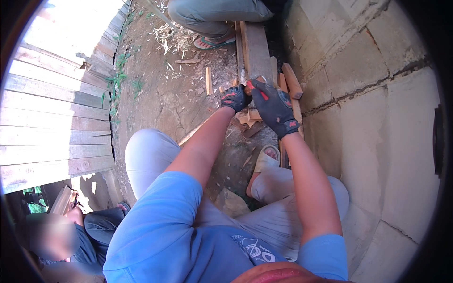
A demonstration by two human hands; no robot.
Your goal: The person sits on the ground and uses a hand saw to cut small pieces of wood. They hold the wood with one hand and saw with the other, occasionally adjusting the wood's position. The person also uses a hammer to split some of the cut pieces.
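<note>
Both my hands wear black gloves with red accents and meet at the near end of a long wooden beam (257, 52). My left hand (235, 97) is closed, its fingertips against a small brown piece (249, 87) that looks like wood. From the right, my right hand (272, 106) closes over the same piece, with the back of the glove turned up. A red strip shows along its fingers; whether it is glove trim or a tool handle I cannot tell. Beneath the hands lie several cut wood offcuts (254, 114).
A concrete block wall (363, 118) rises close on my right, with wood blocks (292, 81) against it. A plank wall (56, 125) stands at left. Ahead, another person's sandalled foot (213, 43) rests beside the beam; another person (92, 236) sits at lower left. A loose stick (209, 80) lies on the dirt.
</note>
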